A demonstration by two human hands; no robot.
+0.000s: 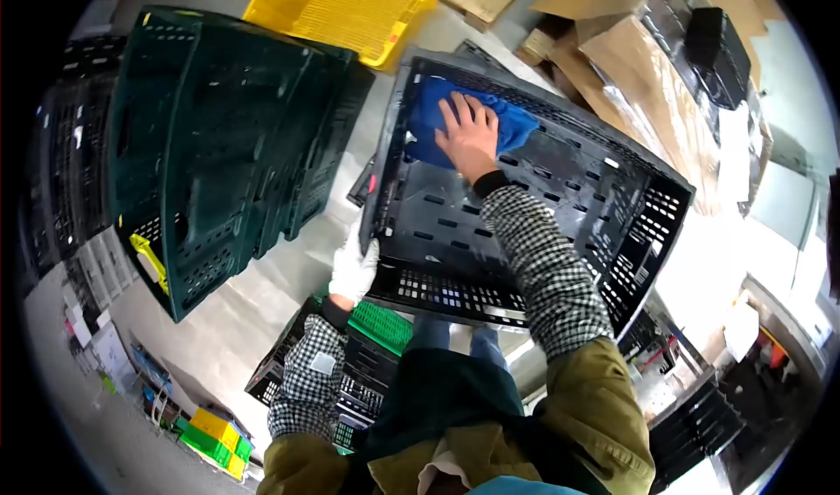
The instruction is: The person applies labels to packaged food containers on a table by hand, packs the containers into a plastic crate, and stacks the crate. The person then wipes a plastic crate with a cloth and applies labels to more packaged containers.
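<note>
A black plastic crate [560, 202] with slotted walls and floor is tilted in front of me, its inside facing up toward me. My left hand [354, 267], in a white glove, grips the crate's near left edge; its fingertips are partly hidden behind the wall. Inside the crate, near the upper left corner, lies a bunched blue cloth [516, 126]. My bare right hand [470, 134] presses on this cloth, fingers spaced and curled onto it against the crate floor. The crate's surface looks scuffed, with wet-looking shine.
Dark green crates [236, 136] stand stacked at left, with black crates [74, 145] beyond. A yellow crate [341, 9] sits at the top. Cardboard boxes [630, 66] are at upper right. Below the held crate are a green crate [381, 327] and black crates.
</note>
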